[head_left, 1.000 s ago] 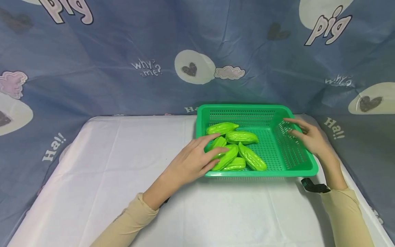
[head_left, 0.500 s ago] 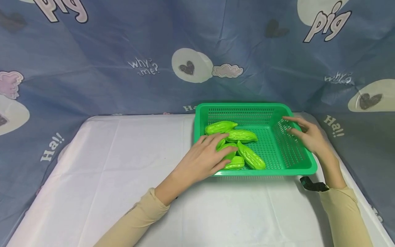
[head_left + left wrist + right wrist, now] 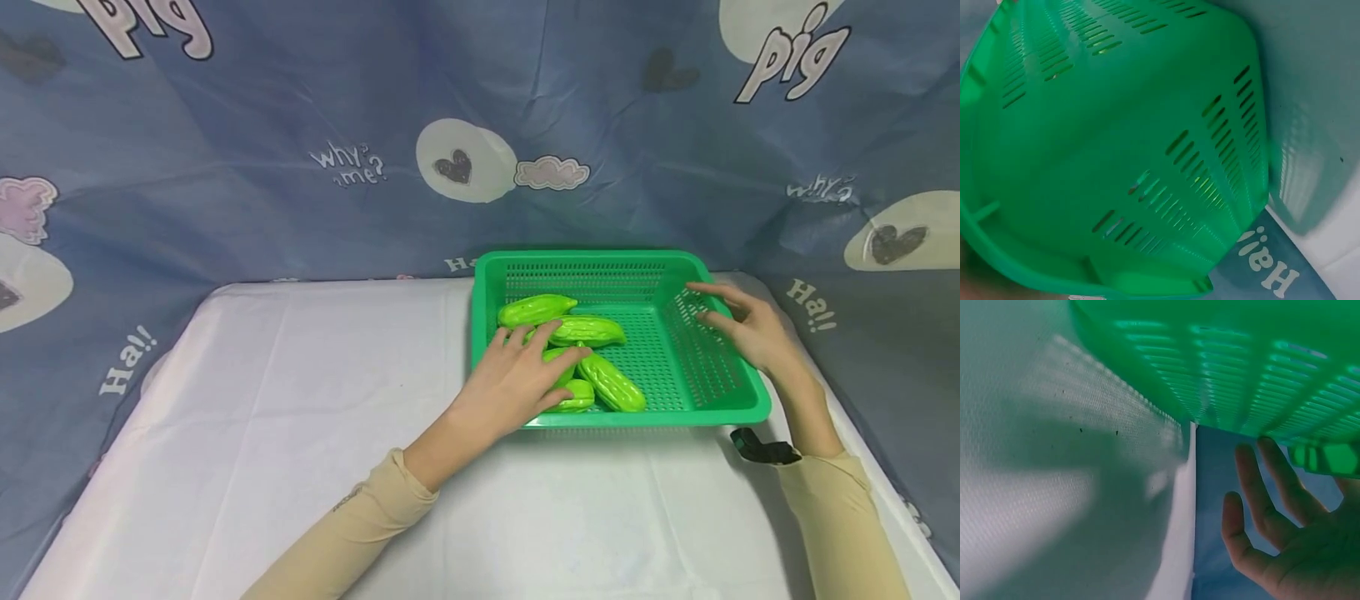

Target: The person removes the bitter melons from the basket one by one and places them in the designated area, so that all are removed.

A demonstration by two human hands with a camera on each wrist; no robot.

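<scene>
Several bright green, ridged bitter melons lie in the left half of a green plastic basket (image 3: 645,419). My left hand (image 3: 508,383) reaches over the basket's left front corner, fingers spread on top of the melons, and partly covers a bitter melon (image 3: 561,367). Near its fingertips lie another bitter melon (image 3: 588,331) and a slanted bitter melon (image 3: 613,383). At the basket's right rim is my right hand (image 3: 753,329), thumb and a finger extended over the inside. The right wrist view shows that hand's other fingers (image 3: 1282,475) loosely bent outside the wall.
A white cloth (image 3: 315,400) covers the table under the basket. Behind it hangs a blue printed curtain (image 3: 300,217), close to the basket's back rim. The slotted basket wall (image 3: 1116,137) fills most of the left wrist view.
My left hand has moved rightward and farther over the melons, covering more of those at the left. The right hand and basket keep their places.
</scene>
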